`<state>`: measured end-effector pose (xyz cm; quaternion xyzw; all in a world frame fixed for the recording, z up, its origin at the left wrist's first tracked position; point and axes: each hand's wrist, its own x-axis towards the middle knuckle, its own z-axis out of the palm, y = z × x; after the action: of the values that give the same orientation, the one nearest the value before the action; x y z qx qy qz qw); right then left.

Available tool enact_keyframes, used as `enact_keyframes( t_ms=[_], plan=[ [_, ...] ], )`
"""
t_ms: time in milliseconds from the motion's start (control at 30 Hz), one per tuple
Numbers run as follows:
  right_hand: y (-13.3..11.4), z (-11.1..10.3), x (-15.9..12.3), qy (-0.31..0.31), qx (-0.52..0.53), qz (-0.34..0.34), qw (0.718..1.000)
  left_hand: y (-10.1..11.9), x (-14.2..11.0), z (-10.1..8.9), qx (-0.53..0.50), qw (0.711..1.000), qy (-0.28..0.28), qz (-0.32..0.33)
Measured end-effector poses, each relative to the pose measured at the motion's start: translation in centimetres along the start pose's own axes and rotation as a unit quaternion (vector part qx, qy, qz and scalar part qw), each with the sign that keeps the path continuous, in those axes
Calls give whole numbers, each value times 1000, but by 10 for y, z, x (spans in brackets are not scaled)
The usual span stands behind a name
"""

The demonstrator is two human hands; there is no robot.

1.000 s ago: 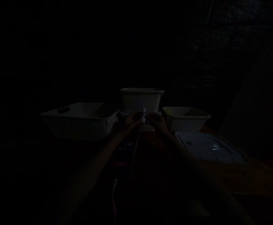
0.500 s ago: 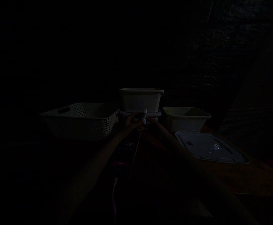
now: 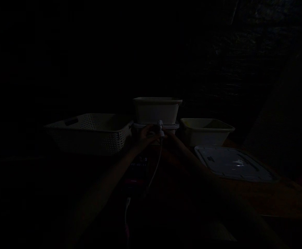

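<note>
The view is very dark. My left hand [image 3: 145, 137] and my right hand [image 3: 171, 136] meet in front of the middle tubs. Between their fingertips is a small white piece [image 3: 161, 128], rounded at the top and wider below; its exact kind is unclear. A thin white cable [image 3: 157, 166] runs down from it. The left fingers close on the piece from one side, the right ones from the other, partly hidden in shadow. Below the left wrist lies a phone [image 3: 135, 174] with a timer showing. Another white cable [image 3: 127, 207] is at its lower end.
A perforated basket [image 3: 88, 138] stands left. In the middle, a white tub [image 3: 156, 112] rests on a lidded one [image 3: 175, 127]. Another tub [image 3: 205, 136] stands right, with a pale lid [image 3: 234, 164] before it on the wooden table [image 3: 275, 197].
The white piece has turned or shifted slightly between my fingers. The cable below it now hangs farther right, in a clearer curve. My hands have barely moved.
</note>
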<state>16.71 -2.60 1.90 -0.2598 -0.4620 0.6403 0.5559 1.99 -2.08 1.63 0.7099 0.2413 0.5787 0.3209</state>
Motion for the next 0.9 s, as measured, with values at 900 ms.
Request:
enact_keyframes(
  t_ms=[900],
  plan=[
    [7,-9,3,-13,-41,-44,998,3,5,-1,127,989,63,44]
  ],
)
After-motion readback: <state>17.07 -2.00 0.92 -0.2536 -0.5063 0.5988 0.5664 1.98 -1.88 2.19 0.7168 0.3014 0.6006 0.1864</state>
